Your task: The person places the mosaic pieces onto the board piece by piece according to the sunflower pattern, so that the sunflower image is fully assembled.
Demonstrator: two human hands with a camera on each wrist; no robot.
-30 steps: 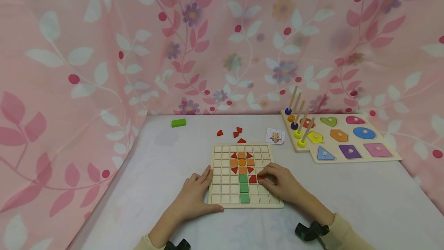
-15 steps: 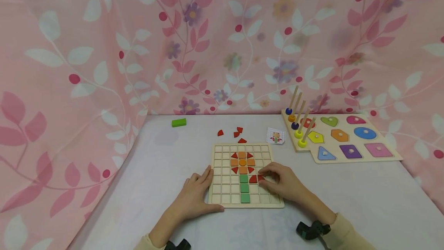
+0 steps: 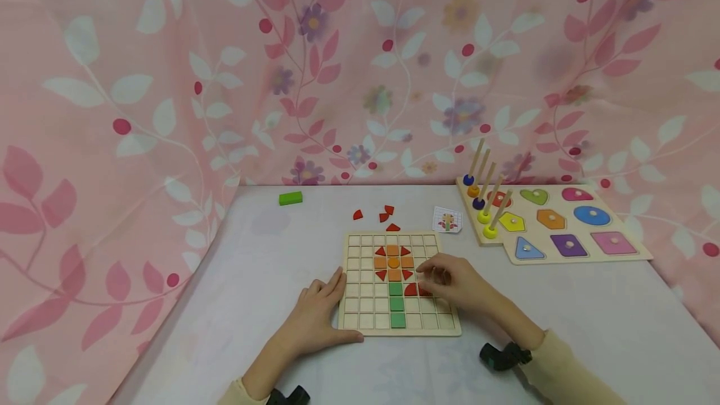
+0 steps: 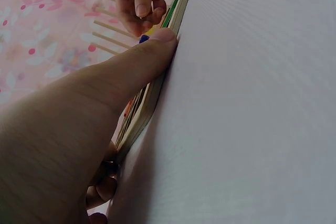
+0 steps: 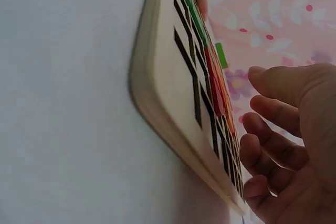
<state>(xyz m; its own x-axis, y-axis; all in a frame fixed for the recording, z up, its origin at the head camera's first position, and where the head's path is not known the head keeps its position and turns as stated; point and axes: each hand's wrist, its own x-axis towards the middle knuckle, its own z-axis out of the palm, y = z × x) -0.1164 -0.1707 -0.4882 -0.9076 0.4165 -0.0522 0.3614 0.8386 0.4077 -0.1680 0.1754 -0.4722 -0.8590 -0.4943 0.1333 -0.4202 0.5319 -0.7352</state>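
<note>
A square wooden grid board (image 3: 359, 306) carries orange tiles (image 3: 394, 275), small red triangles (image 3: 380, 275) and a column of green tiles (image 3: 397, 304). My left hand (image 3: 317, 317) rests at its near left corner, the straight thumb along the front edge and fingers against the left side. Over the board's right part hovers my right hand (image 3: 461, 281), fingers loosely bent. Two red curved pieces (image 3: 411, 290) lie in cells beside the green column, the farther one partly hidden by that hand. In the right wrist view, the thumb and fingers of the right hand (image 5: 294, 124) are apart with nothing between them.
Several loose red pieces (image 3: 357, 214) lie behind the board, with a pattern card (image 3: 447, 220) to their right. A green block (image 3: 290, 199) is at the back left. On the right are a peg stand (image 3: 482, 230) and a shape puzzle (image 3: 579, 249).
My right hand has released the red curved piece and risen slightly off the board; that piece stays in its cell. The left hand has not moved.
</note>
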